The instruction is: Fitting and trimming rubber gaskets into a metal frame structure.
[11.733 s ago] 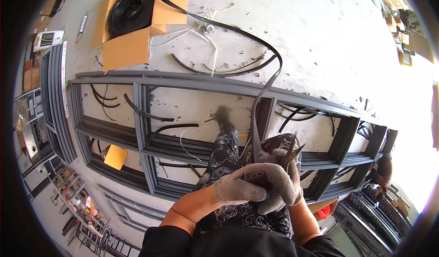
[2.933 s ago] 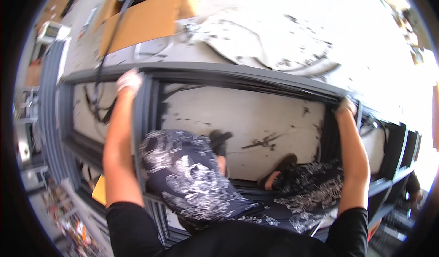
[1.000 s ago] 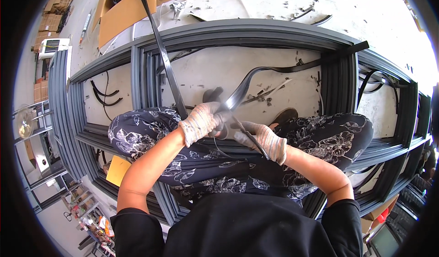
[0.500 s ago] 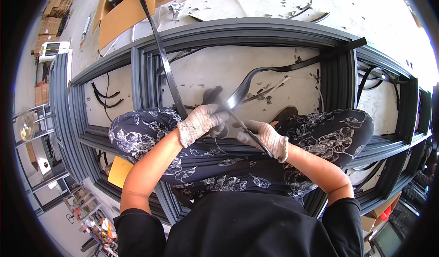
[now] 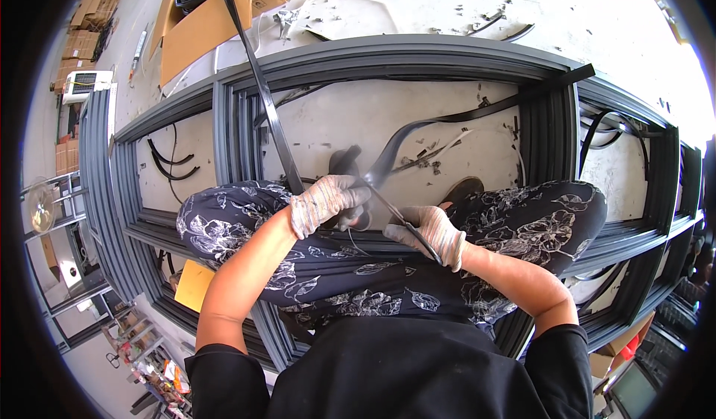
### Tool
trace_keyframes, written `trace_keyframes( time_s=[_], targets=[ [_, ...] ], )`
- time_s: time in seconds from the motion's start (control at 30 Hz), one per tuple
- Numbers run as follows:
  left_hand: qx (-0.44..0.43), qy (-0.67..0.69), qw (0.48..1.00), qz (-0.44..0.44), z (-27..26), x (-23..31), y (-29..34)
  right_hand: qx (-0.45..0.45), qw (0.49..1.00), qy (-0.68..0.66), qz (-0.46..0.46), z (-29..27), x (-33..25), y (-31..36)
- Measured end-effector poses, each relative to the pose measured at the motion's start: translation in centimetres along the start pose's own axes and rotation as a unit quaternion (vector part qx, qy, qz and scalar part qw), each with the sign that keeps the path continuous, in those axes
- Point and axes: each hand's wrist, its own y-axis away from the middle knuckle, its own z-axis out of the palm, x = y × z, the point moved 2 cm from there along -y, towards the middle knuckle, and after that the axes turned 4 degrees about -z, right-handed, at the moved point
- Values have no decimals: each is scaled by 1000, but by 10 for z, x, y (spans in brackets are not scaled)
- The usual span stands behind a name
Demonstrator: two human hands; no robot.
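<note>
My left hand (image 5: 325,204), in a striped knit glove with grey fingers, is closed on a glossy black flat strip (image 5: 394,145) above the frame opening between my knees. Its stretch nearest the fingers is blurred. From there it curves right and lies across the frame's upright bar. Another stretch of black strip (image 5: 262,89) drops from the box to beside my left wrist. My right hand (image 5: 432,232), gloved alike, is closed around a slim dark tool (image 5: 397,215) that slants up toward my left fingertips. Its exact kind does not show.
Dark grey metal frames (image 5: 418,54) surround my legs, stacked in layers. An open cardboard box (image 5: 201,35) with coiled black strip stands at the far left. Loose scraps (image 5: 429,158) litter the pale floor. A white heater-like appliance (image 5: 83,83) and a cluttered rack (image 5: 153,356) are at left.
The right hand has shifted slightly down and left, with its fingers curled more around the slim tool. The left hand stays nearly in place on the strip.
</note>
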Motion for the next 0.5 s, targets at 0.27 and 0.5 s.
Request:
trace_keyframes(
  time_s=[0.27,0.5],
  targets=[
    [-122,42,990,-55,3,-6,-2,-21,997,-71,-8,10,24,-12],
    [-135,62,987,-64,3,-9,-7,1,996,-49,71,5,6,2]
  ],
)
